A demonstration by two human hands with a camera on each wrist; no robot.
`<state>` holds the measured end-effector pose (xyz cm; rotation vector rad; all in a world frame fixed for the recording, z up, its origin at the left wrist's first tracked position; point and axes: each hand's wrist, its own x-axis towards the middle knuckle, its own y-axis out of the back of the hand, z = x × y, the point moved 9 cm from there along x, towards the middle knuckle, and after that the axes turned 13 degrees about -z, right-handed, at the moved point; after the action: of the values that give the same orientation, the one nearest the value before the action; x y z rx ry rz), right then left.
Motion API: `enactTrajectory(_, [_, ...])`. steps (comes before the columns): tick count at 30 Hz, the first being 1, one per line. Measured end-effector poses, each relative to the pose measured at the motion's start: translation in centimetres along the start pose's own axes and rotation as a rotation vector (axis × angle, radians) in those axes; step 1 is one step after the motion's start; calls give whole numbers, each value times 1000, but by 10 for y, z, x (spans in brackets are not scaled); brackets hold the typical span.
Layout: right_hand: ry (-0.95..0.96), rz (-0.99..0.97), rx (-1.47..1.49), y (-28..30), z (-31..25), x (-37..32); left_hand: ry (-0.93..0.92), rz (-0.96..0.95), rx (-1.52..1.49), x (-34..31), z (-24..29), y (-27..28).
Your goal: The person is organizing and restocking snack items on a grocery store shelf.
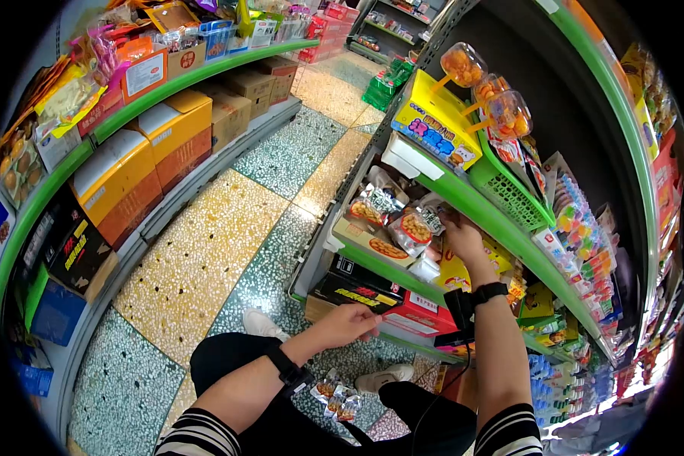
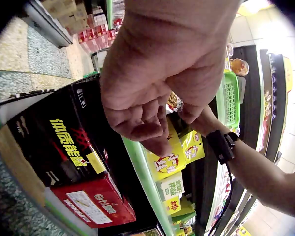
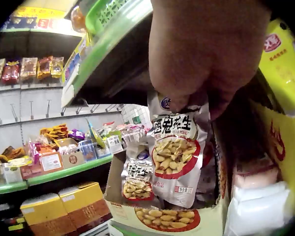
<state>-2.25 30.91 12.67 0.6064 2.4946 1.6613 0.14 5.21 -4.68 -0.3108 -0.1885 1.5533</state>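
My right hand [image 1: 463, 242] reaches into the shelf on the right. In the right wrist view that hand [image 3: 206, 54] pinches the top of a silver peanut packet [image 3: 177, 152], which hangs upright over an open carton [image 3: 167, 219]. Another peanut packet [image 3: 137, 177] stands in the carton beside it. My left hand [image 1: 346, 325], its fingers loosely bent and holding nothing, hovers in front of the lower shelf near a black box [image 1: 357, 289] and a red box [image 1: 422, 313]. The left wrist view shows the same hand [image 2: 157, 73] above these boxes.
Several small packets [image 1: 336, 399] lie on the floor between the feet. Above the carton, a green shelf edge [image 1: 463, 194] carries a yellow box [image 1: 437, 125] and a green basket [image 1: 509, 182]. Another shelf with boxes [image 1: 121, 178] stands across the tiled aisle [image 1: 220, 228].
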Motion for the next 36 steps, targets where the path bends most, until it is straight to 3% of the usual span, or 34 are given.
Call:
enactTrajectory(1, [103, 38, -100, -1, -7, 5, 25, 6, 14, -4, 6, -3])
enactTrajectory(5, [105, 80, -320, -7, -24, 10, 33, -24, 49, 0, 0, -3])
enactTrajectory(13, [191, 277, -335, 0, -50, -5, -47, -66, -20, 16, -23, -6])
enactTrajectory(16, [117, 219, -352, -9, -46, -5, 45, -68, 47, 12, -13, -11])
enactTrajectory(17, [28, 154, -416, -17, -44, -6, 25, -69, 29, 16, -14, -10])
enactTrajectory(18, [78, 32, -438, -23, -56, -4, 10, -78, 10, 17, -22, -11])
enactTrajectory(19, [-147, -96, -424, -31, -46, -4, -7, -100, -8, 22, -24, -13])
enactTrajectory(22, [-102, -88, -519, -39, -41, 2, 95, -49, -43, 14, -13, -18])
enactTrajectory(23, [-131, -138, -563, -37, -46, 3, 50, -48, -42, 13, -13, -15])
enactTrajectory(26, [22, 64, -456, -20, -64, -10, 107, -34, 63, 11, -7, -13])
enactTrajectory(27, [32, 72, -401, -21, -66, -11, 161, -13, 109, 9, -8, -9])
enactTrajectory(28, [157, 38, -453, -40, -58, -5, 199, 49, 117, 5, 1, -12])
enactTrajectory(31, [31, 39, -477, -38, -57, -11, 211, 49, 136, 7, 3, -15])
enactTrajectory(36, [-25, -49, -399, -39, -49, -12, 199, 43, 146, 7, 5, -18])
